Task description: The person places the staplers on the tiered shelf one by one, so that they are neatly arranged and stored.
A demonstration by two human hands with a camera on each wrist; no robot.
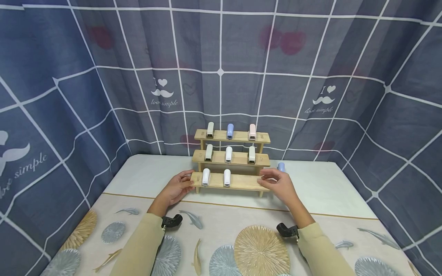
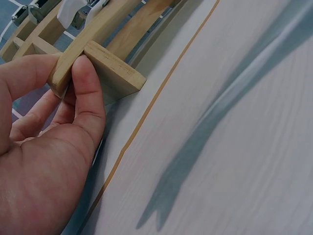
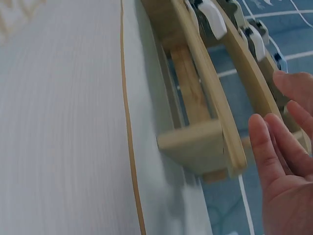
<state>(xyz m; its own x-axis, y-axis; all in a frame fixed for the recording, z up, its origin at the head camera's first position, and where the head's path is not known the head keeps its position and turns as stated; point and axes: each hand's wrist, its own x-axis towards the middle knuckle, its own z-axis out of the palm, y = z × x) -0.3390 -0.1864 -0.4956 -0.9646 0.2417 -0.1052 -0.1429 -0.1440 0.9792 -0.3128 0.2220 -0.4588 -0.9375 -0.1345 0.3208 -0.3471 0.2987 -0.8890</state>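
A three-tiered wooden stand (image 1: 241,183) holds small staplers in rows. Two white staplers, a left one (image 1: 205,177) and a right one (image 1: 226,178), sit on the lowest tier. My left hand (image 1: 178,187) pinches the left end of that tier, the thumb (image 2: 88,83) against its edge in the left wrist view. At the tier's right end is my right hand (image 1: 277,184), thumb and fingers apart with nothing between them. In the right wrist view, its fingers (image 3: 266,147) lie beside the wood; contact cannot be told. A blue stapler (image 1: 281,166) shows partly behind this hand.
The middle tier (image 1: 238,158) bears a white stapler (image 1: 228,154) between two beige ones. On the top tier (image 1: 220,135) stand a beige, a blue (image 1: 230,131) and a pink stapler (image 1: 252,131). A checked curtain (image 1: 221,92) hangs behind the table (image 1: 324,191).
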